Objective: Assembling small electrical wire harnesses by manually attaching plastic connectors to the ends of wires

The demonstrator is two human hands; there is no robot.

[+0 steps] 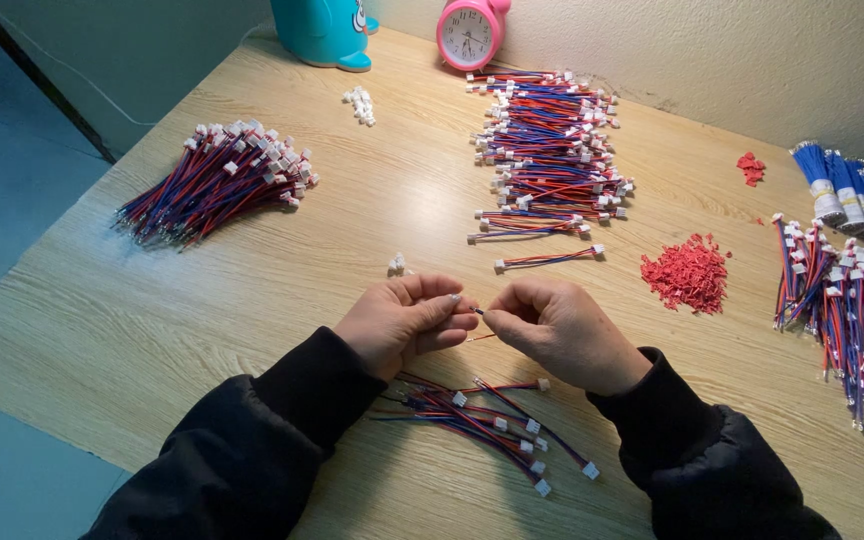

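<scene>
While both hands meet over the middle of the pale wood-grain bench (152, 330), the left hand (402, 322) pinches something small and white betw. thumb and forefinger, prob. a connector housing, though it's too small to be sure. The right hand (557, 330) is closed in a fingertip pinch on the thin red-and-blue wire lead (480, 325), its bare end aimed at the left fingertips; held close so the 2 parts line up just in front of the person.

Right under the wrists lies a loose bunch of red-and-blue leads with white plugs (492, 425), within easy reach. Sorted stock sits further out: a fanned bundle of plugged leads (217, 180) at far left, a tall stacked heap of leads with plugs on both ends (552, 150) straight ahead, another pile of leads (852, 300) at right edge beside banded blue wire bundles (852, 190). A heap of small red plastic bits (687, 272) sits near the right hand, a few loose white housings (397, 265) just above the left. At the back wall: pink round alarm clock (469, 33) and a teal plastic toy figure (324, 32), well apart from the work.
</scene>
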